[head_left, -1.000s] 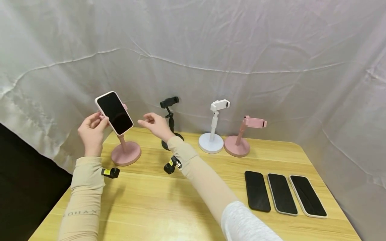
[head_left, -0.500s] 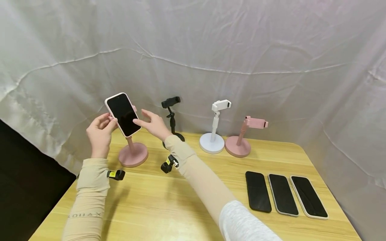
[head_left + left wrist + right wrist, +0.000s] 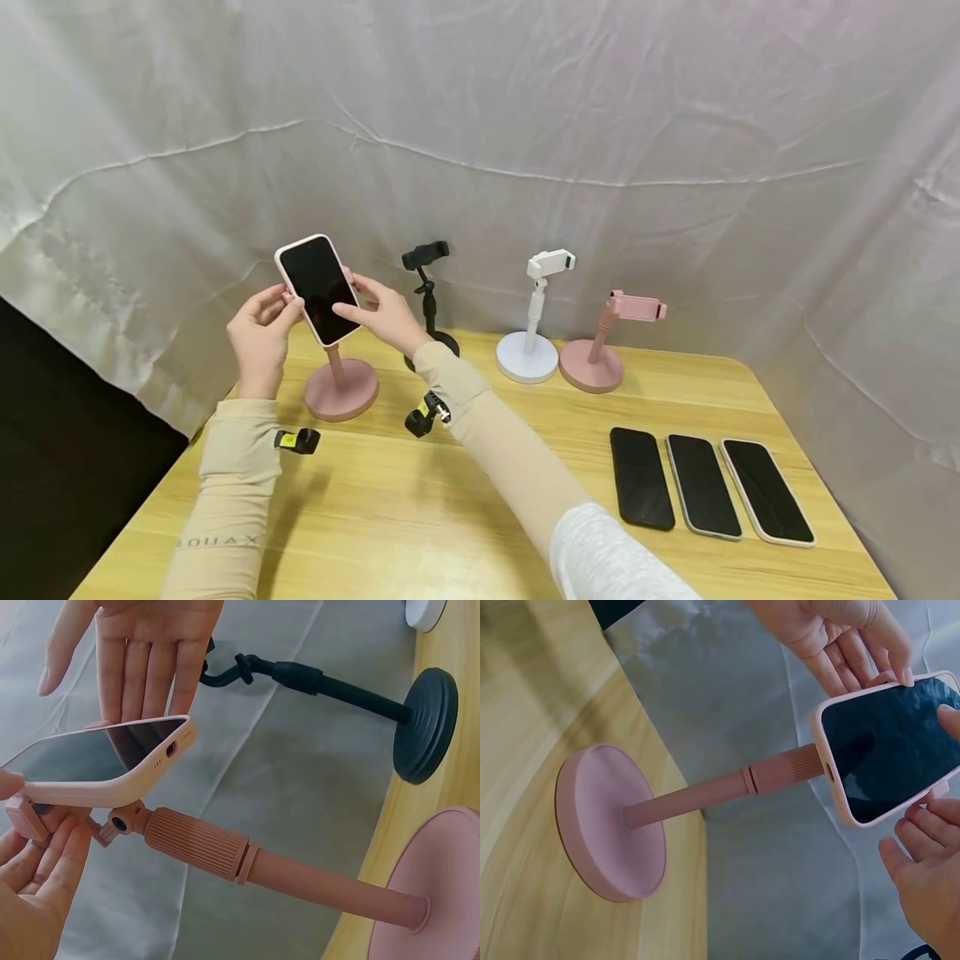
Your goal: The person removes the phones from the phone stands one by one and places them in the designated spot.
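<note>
A smartphone (image 3: 318, 287) in a pale pink case sits tilted in the clamp of a pink phone stand (image 3: 341, 390). My left hand (image 3: 261, 337) pinches the phone's left edge and the clamp, thumb on the front side and fingers underneath in the left wrist view. My right hand (image 3: 388, 315) is at the other edge. Its fingers (image 3: 150, 675) reach nearly straight toward the far side of the phone, beside the clamp's right end. The right thumb hovers over the screen; whether the right fingertips touch the clamp is hard to tell.
Behind my right hand stands a black phone stand (image 3: 427, 300). Farther right are a white stand (image 3: 527, 358) and another pink stand (image 3: 591, 367). Three phones lie side by side on the wooden table (image 3: 420, 542): black (image 3: 642, 477), grey-edged (image 3: 703, 485), white-edged (image 3: 767, 490). Grey cloth (image 3: 480, 108) hangs behind.
My left hand, the phone and its pink stand have shifted right across the table. My right hand has come up to the phone's right edge, having been apart from it a second ago.
</note>
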`<action>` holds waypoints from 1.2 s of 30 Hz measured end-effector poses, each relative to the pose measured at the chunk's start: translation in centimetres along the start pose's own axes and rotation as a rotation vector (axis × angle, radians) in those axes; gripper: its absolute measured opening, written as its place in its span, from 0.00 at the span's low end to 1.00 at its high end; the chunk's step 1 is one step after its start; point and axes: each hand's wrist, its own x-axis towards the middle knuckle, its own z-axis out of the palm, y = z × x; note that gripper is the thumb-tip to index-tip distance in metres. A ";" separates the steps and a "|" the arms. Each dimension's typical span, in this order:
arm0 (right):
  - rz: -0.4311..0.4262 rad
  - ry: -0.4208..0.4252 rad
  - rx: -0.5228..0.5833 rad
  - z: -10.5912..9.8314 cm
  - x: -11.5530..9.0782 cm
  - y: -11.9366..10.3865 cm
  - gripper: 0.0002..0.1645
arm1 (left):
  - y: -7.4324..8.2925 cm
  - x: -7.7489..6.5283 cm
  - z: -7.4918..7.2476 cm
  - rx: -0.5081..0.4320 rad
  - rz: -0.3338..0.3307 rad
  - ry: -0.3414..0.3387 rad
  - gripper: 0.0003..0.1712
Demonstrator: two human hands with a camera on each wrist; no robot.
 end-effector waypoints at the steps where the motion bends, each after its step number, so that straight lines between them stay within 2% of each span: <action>1: -0.005 0.003 -0.001 -0.1 -0.1 0.1 0.40 | 0.0 -0.1 0.1 -0.004 -0.003 0.001 0.16; 7: -0.017 0.026 0.000 -0.6 -1.0 0.6 0.38 | -0.1 -1.0 0.7 0.020 -0.011 -0.001 0.17; 12: -0.033 0.071 0.063 -1.1 -2.0 0.9 0.33 | 0.1 -2.1 1.2 0.064 -0.012 -0.012 0.19; 19: -0.066 0.126 0.128 -1.9 -2.8 1.2 0.26 | 0.1 -3.6 2.2 0.048 -0.004 -0.020 0.18; 26: -0.092 0.208 0.126 -3.1 -3.4 1.7 0.20 | -0.2 -4.7 3.5 0.068 0.022 -0.033 0.18; 31: -0.123 0.272 0.129 -4.0 -4.4 0.6 0.16 | -0.4 -5.3 4.7 0.092 0.055 -0.037 0.19; 36: -0.119 0.326 0.152 -4.9 -5.8 -0.4 0.14 | -0.6 -6.0 5.7 0.135 0.059 -0.048 0.19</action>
